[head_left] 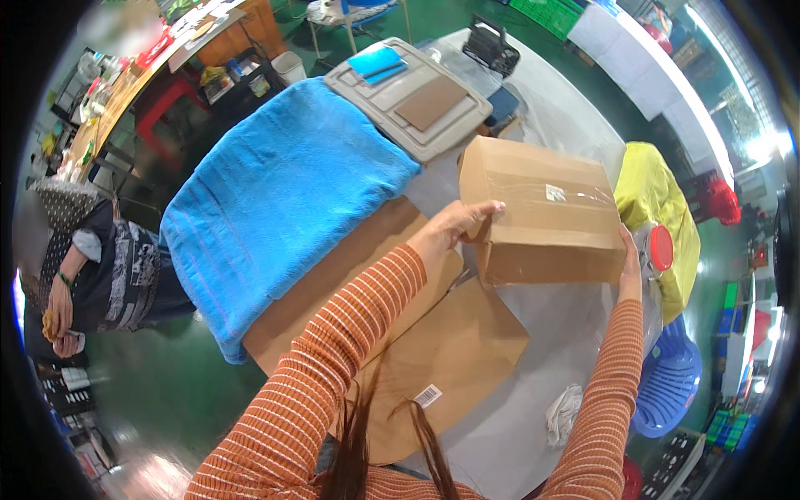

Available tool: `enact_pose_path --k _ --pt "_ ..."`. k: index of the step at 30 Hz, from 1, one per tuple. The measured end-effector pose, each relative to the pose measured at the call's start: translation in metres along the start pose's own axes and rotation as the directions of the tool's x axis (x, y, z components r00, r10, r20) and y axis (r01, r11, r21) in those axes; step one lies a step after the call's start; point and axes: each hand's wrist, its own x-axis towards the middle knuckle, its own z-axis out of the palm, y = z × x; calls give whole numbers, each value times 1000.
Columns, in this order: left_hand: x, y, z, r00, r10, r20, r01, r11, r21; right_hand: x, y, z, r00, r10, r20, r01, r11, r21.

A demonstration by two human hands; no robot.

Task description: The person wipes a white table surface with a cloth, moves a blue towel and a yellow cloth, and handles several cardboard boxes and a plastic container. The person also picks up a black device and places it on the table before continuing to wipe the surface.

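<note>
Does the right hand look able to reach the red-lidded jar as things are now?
Probably yes: the red-lidded jar appears close to the right hand, with nothing visible between. But that hand is holding the cardboard box, so must first let go.

Fuzzy blue towel point(283, 192), left; beige plastic lid point(379, 102) beside it, flat bright-blue rectangles point(375, 63) on top. Yellow cloth point(654, 179), right; slotted blue plastic chair point(669, 379) near it.

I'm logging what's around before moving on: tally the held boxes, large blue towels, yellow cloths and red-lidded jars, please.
Held cardboard box: 1
Large blue towel: 1
Yellow cloth: 1
Red-lidded jar: 1
Total: 4
</note>
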Motion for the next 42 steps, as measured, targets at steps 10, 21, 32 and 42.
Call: enact_pose_path --k 10,21,32,42 --pt "87 -11 -20 995 -96 15 97 990 -106 85 51 -18 982 -174 -76 149 954 -258" --pt "20 13 -9 762 555 -333 53 459 887 42 26 18 744 -668 -1 129 145 -981" --pt "-378 -228 -54 257 185 -949 -82 982 169 -182 137 94 779 482 402 -138 757 -639" --pt "-445 -285 32 834 -51 -550 -148 939 -311 -315 118 16 818 415 397 -358 909 -213"
